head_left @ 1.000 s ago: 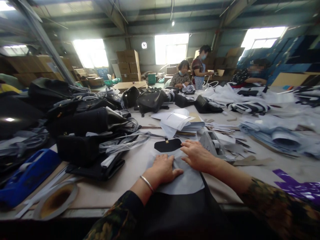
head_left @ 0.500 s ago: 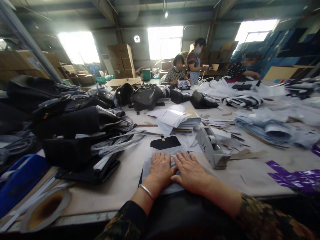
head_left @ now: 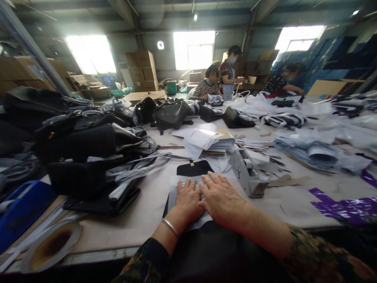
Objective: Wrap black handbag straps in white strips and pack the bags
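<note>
My left hand (head_left: 189, 199) lies flat, fingers stretched out, on a pale, thin sheet (head_left: 173, 189) that looks like tissue paper or plastic. Beside it, thumbs close together, my right hand (head_left: 220, 196) rests on the same sheet with its fingers extended. Under the sheet is a black bag (head_left: 206, 251), whose body hangs toward me over the table's front edge. Its black flap (head_left: 196, 169), with a small gold clasp, sticks out beyond my fingertips. Most of the sheet is hidden beneath my hands.
A grey tape dispenser (head_left: 249, 177) stands right of my hands, and white papers (head_left: 203, 137) are stacked beyond. Black bags (head_left: 88, 141) are heaped at left, near a tape roll (head_left: 51, 245). Purple printed plastic (head_left: 338, 206) lies at right. Several people work across the table (head_left: 147, 232).
My right hand has slid slightly forward, its fingertips now nearer the flap. My left hand stays almost in place. The view has shifted a little.
</note>
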The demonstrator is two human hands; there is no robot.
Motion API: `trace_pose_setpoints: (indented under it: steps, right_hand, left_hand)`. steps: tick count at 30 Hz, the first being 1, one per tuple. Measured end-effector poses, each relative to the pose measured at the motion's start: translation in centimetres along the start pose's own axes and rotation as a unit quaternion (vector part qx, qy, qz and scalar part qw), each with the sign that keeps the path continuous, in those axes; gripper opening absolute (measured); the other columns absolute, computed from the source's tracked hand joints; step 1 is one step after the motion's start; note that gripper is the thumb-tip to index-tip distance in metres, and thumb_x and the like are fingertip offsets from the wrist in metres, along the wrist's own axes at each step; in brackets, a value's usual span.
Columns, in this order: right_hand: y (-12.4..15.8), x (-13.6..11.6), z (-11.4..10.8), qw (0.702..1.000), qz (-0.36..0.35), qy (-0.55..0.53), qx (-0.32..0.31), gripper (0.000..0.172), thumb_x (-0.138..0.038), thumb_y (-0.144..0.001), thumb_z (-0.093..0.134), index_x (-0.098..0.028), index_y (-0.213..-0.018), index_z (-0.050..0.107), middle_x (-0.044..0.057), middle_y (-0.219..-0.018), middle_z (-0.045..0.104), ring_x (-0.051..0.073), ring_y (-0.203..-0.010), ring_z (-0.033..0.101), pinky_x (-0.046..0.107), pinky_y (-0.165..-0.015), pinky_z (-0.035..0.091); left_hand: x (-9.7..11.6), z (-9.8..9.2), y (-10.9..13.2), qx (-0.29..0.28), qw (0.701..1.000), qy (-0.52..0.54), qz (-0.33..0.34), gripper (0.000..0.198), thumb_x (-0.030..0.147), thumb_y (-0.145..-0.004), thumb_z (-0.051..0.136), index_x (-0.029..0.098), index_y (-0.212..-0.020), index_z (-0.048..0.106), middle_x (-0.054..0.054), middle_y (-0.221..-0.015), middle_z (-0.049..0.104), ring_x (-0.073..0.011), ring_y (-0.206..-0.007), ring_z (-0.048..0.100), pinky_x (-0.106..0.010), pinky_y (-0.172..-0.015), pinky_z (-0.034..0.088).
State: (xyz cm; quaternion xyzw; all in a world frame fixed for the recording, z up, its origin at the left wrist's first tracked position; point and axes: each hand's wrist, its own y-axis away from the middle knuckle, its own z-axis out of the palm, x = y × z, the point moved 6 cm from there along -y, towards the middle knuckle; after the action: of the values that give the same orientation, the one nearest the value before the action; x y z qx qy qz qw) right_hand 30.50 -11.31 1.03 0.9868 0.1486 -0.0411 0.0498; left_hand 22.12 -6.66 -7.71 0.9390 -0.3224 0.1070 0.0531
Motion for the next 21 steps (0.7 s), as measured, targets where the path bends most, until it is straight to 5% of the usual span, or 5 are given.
trace_pose_setpoints:
  steps: [6, 12, 15, 21]
  right_hand:
    - [-2.6, -2.5, 1.2, 0.993, -0.054, -0.099, 0.031, 0.072, -0.054, -0.095, 0.054, -0.015, -0.154, 0.040, 0.018, -0.160, 0.037, 0.039, -0.146, 0.033, 0.055, -0.118, 0.026]
    - [-2.8, 1.8, 4.9, 0.993, 0.038, -0.100, -0.043, 0.076, -0.062, -0.097, 0.041, -0.014, -0.156, 0.037, 0.022, -0.158, 0.038, 0.038, -0.145, 0.035, 0.057, -0.116, 0.024]
    - [-2.2, 3.6, 6.2, 0.992, 0.047, -0.088, -0.073, 0.075, -0.060, -0.099, 0.034, -0.012, -0.157, 0.034, 0.021, -0.162, 0.030, 0.035, -0.151, 0.024, 0.057, -0.119, 0.016]
    - [-1.7, 4.3, 7.2, 0.994, 0.072, -0.058, -0.064, 0.079, -0.063, -0.098, 0.034, -0.010, -0.156, 0.035, 0.019, -0.164, 0.025, 0.035, -0.152, 0.020, 0.058, -0.120, 0.012]
  left_hand:
    - [0.5, -0.5, -0.1, -0.013, 1.000, -0.010, -0.004, 0.061, 0.040, -0.096, 0.050, 0.024, -0.154, 0.040, -0.017, -0.158, 0.039, -0.0422, -0.144, 0.035, -0.067, -0.119, 0.012]
    - [-0.3, -0.2, 0.0, -0.030, 0.999, 0.001, -0.026, 0.069, 0.044, -0.092, 0.050, 0.019, -0.154, 0.040, -0.016, -0.158, 0.040, -0.0376, -0.149, 0.027, -0.064, -0.121, 0.012]
    - [-1.0, -0.4, 0.1, 0.023, 0.999, 0.028, -0.024, 0.071, 0.040, -0.088, 0.054, 0.010, -0.151, 0.042, -0.018, -0.157, 0.042, -0.0349, -0.149, 0.029, -0.060, -0.122, 0.015]
    - [-1.1, -2.0, 1.5, 0.163, 0.985, 0.042, 0.036, 0.039, 0.024, -0.094, 0.049, 0.016, -0.129, 0.063, -0.013, -0.140, 0.059, -0.0267, -0.134, 0.048, -0.047, -0.123, 0.025]
